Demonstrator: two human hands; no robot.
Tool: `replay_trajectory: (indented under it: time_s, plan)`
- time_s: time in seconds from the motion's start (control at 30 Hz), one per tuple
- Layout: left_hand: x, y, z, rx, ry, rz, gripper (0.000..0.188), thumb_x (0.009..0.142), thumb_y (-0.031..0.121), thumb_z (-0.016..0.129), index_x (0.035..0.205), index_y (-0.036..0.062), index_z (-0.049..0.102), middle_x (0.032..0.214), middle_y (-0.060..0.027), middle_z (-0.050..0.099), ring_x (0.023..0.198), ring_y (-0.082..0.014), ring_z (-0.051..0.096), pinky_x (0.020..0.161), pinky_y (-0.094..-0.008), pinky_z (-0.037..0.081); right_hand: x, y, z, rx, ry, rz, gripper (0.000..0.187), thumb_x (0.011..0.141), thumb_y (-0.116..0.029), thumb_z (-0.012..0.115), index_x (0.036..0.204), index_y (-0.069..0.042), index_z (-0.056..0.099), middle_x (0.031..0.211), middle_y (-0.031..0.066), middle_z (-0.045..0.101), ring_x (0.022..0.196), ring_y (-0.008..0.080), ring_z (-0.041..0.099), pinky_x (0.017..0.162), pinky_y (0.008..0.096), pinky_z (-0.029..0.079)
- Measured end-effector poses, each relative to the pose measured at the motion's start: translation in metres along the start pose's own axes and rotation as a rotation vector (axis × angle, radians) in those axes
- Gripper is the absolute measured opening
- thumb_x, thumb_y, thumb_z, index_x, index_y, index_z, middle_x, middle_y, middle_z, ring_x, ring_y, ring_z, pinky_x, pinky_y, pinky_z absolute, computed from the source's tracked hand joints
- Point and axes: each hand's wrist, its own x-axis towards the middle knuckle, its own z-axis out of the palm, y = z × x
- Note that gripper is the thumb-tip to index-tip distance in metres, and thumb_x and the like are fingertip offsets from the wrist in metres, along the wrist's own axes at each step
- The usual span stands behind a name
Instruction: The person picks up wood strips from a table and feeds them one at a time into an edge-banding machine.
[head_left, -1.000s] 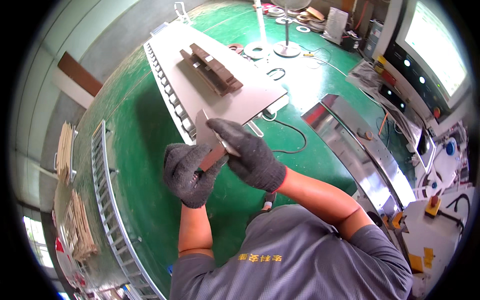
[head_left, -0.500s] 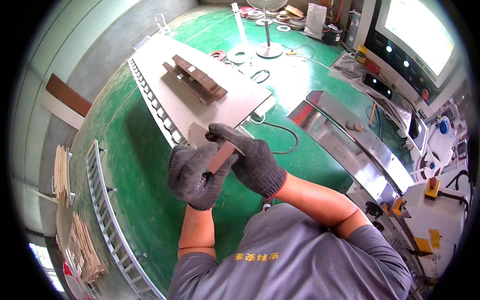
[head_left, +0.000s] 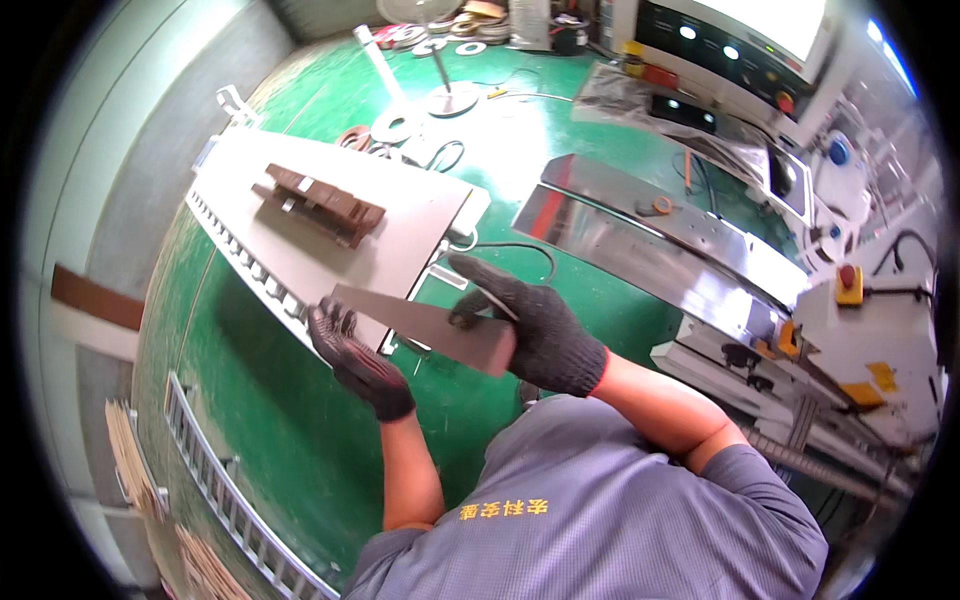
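In my gloved right hand (head_left: 545, 335) is a short brown-grey board (head_left: 430, 328), gripped at its near right end. A thin pale strip (head_left: 497, 304) shows by that hand's fingers; whether it belongs to the board I cannot tell. The board's other end points up and left over the white table. My gloved left hand (head_left: 362, 362) is just below that far end, fingers stretched out; whether they touch the board is unclear. On the white-topped table (head_left: 400, 215) lies a small stack of brown boards (head_left: 325, 203), beyond both hands.
A long metal machine bed (head_left: 640, 235) runs along the right, near a control cabinet (head_left: 700, 40) and a red stop button (head_left: 848, 275). At lower left stands a metal roller rack (head_left: 230, 480). A fan stand (head_left: 450, 98) and coiled rolls (head_left: 395, 125) are on the green floor.
My hands have moved apart. The left has opened and slid left, while the right holds the board, now turned to show its long face. The head view has shifted to the right.
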Motion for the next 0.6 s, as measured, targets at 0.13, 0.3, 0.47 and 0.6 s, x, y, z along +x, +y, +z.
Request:
replay_trajectory:
  time_s: [0.13,0.3,0.47,0.6]
  plan:
    - [-0.038,-0.194,-0.007,-0.87,0.49,-1.609,0.082,0.095,0.063,0.045,0.151,0.0052,0.033,0.155,-0.0146,0.035,0.137,-0.0339,0.043,0.108,-0.0547,0.04,-0.061,0.026,-0.035,-0.011,0.19,0.171,0.084,0.077,0.002,0.074,0.152,-0.008,0.037,0.104,0.0101,0.07,0.098,0.0179,0.066,0.091,0.0336,0.052]
    - [-0.095,-0.291,0.02,-1.298,-0.335,-1.12,0.054,0.094,0.058,0.053,0.12,0.0108,0.058,0.116,-0.006,0.062,0.107,-0.0212,0.061,0.09,-0.0403,0.054,-0.174,0.033,-0.076,0.228,0.684,0.62,0.079,0.075,0.003,0.073,0.147,-0.002,0.041,0.104,0.0087,0.067,0.093,0.0147,0.063,0.085,0.0293,0.052]
    - [-0.105,-0.136,0.138,-0.686,-0.279,-1.493,0.051,0.092,0.047,0.069,0.13,0.0156,0.056,0.121,-0.003,0.063,0.109,-0.0234,0.063,0.093,-0.0434,0.054,-0.373,0.023,-0.099,-0.516,1.635,0.657,0.054,0.084,-0.01,0.073,0.135,-0.003,0.055,0.095,0.0053,0.066,0.079,0.0135,0.062,0.07,0.0305,0.053]
    - [-0.172,-0.07,0.199,-0.818,-0.829,-1.582,0.05,0.093,0.045,0.067,0.131,0.0146,0.055,0.118,-0.004,0.064,0.109,-0.021,0.063,0.093,-0.042,0.053,-0.393,-0.027,-0.062,-1.541,1.059,0.821,0.058,0.084,-0.014,0.073,0.138,-0.005,0.053,0.117,0.0181,0.066,0.104,0.0332,0.066,0.088,0.0401,0.053]
